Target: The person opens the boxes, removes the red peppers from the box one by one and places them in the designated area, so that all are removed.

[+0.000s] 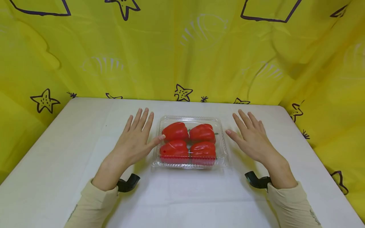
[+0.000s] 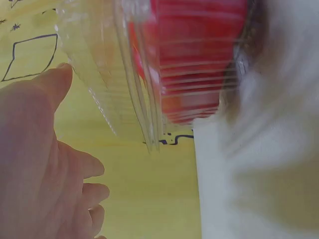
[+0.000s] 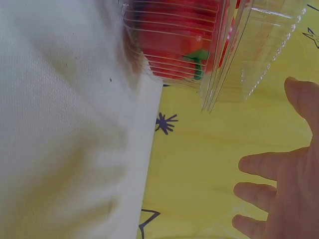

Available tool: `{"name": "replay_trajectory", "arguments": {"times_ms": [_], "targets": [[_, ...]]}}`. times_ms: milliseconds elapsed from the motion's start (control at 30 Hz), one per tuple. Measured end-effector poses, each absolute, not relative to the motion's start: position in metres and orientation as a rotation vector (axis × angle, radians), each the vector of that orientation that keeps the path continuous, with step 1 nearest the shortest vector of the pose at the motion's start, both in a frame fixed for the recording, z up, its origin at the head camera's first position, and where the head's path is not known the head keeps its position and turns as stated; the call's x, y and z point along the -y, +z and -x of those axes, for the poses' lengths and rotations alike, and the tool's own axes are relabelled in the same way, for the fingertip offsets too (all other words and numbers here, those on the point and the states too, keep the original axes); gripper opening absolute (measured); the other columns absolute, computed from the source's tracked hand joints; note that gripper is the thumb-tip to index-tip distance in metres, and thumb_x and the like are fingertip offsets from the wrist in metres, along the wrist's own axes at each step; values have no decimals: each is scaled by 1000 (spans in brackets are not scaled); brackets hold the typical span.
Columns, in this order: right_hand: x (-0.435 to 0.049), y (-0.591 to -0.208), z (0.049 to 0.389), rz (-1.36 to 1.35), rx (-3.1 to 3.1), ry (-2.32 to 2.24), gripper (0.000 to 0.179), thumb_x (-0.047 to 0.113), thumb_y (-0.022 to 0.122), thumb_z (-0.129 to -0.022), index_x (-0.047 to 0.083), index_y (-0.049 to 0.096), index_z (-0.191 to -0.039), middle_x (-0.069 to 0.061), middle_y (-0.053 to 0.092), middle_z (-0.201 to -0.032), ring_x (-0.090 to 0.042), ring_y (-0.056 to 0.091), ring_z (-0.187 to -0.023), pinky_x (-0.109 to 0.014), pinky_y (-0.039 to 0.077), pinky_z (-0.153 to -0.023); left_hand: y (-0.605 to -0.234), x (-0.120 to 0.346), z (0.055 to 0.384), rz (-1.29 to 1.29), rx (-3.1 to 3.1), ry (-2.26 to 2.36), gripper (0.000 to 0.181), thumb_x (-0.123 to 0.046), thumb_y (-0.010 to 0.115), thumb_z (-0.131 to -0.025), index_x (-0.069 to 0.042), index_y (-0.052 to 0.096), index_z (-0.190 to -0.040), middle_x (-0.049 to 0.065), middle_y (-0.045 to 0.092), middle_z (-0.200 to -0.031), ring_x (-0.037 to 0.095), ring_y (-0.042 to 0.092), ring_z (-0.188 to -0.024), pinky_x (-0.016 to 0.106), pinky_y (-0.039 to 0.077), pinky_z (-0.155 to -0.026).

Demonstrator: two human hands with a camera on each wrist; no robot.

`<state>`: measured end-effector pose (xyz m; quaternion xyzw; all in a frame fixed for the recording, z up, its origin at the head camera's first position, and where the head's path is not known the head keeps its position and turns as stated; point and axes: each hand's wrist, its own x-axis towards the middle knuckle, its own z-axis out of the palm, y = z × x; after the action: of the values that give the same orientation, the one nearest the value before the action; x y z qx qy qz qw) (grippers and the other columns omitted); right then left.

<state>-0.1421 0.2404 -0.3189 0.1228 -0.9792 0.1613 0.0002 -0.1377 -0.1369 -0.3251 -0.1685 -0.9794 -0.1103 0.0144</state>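
A clear plastic clamshell box [image 1: 223, 152] lies on the white table between the two hands. Through its lid show several red bell peppers [image 1: 201, 133] in two rows, with bits of green stem. My left hand [image 1: 132, 141] is held at the box's left side, fingers straight and spread, its thumb overlapping the box edge in the head view. To the right of the box, my right hand [image 1: 252, 141] has its fingers extended, with the thumb pointing toward the box. Both wrist views show each hand beside the ridged box wall [image 2: 192, 84], holding nothing.
The white table [image 1: 182, 202] has a yellow curtain [image 1: 159, 47] with starfish and fish drawings hanging along its back and sides. A black wrist mount [image 1: 128, 183] sits on the left wrist, and a matching mount [image 1: 256, 180] on the right.
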Motion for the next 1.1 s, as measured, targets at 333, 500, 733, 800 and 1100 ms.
{"name": "replay_trajectory", "arguments": {"times_ms": [333,500,733,800,1100], "targets": [[-241,-317,136,-423,3037,614,78,52,45,-101,2,22,-157,-21,13,-165,-48,6,-150,-71,7,-116,-318,126,133,647,3000,-338,88,-58,46,-98,-5,12,-159,14,8,-168,34,1,-156,53,4,-126],[-242,-321,133,-465,3001,717,74,41,55,-100,0,26,-155,-23,19,-163,-49,13,-148,-72,17,-114,-309,110,131,754,2962,-304,86,-58,47,-98,-4,17,-158,15,15,-166,34,9,-155,52,9,-126],[-241,-324,122,-464,2966,868,62,30,56,-101,0,34,-150,-22,33,-156,-44,30,-143,-67,28,-113,-309,88,123,923,2876,-323,82,-57,52,-96,-5,29,-155,15,31,-162,34,24,-152,49,17,-125],[-242,-324,119,-453,2955,918,58,28,56,-101,1,37,-149,-21,38,-152,-43,37,-138,-66,34,-109,-311,82,121,965,2845,-321,80,-56,54,-96,-4,34,-153,16,36,-159,35,29,-150,50,21,-124],[-242,-330,109,-411,2919,1183,46,25,55,-103,2,47,-142,-19,54,-140,-38,56,-126,-56,49,-100,-316,62,117,1117,2737,-315,68,-50,58,-96,-5,47,-146,12,49,-149,32,41,-143,47,29,-122]]}}
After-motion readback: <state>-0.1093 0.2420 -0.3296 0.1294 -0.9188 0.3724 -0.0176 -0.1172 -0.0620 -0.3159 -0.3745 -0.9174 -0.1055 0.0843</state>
